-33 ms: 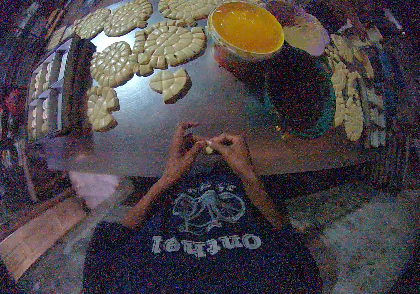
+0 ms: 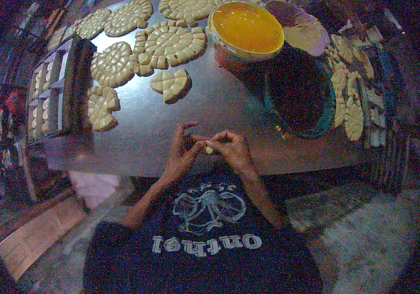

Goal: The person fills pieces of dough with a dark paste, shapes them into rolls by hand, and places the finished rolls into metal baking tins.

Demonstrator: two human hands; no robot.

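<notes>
Just above the table's front edge, my two hands meet over a small pale dough piece (image 2: pixel 209 150). My left hand (image 2: pixel 186 147) pinches it with thumb and fingers, one finger raised away. From the other side, my right hand (image 2: pixel 232 147) grips it with the fingertips. Much of the piece is hidden by the fingers. Beyond the hands lies a partly used dough slab (image 2: pixel 171 85) cut into wedges. Further off are a scored dough round (image 2: pixel 112 64), a larger one (image 2: pixel 172 45) and a broken round (image 2: pixel 102 109), all flat on the dark table (image 2: pixel 210 88).
A tub of orange-yellow filling (image 2: pixel 246 27) stands at the back. A dark bucket with a teal rim (image 2: pixel 323 125) sits right of my hands. At the left is a divided wooden box (image 2: pixel 60 90) with small pale pieces. More dough pieces (image 2: pixel 354 120) lie at the far right.
</notes>
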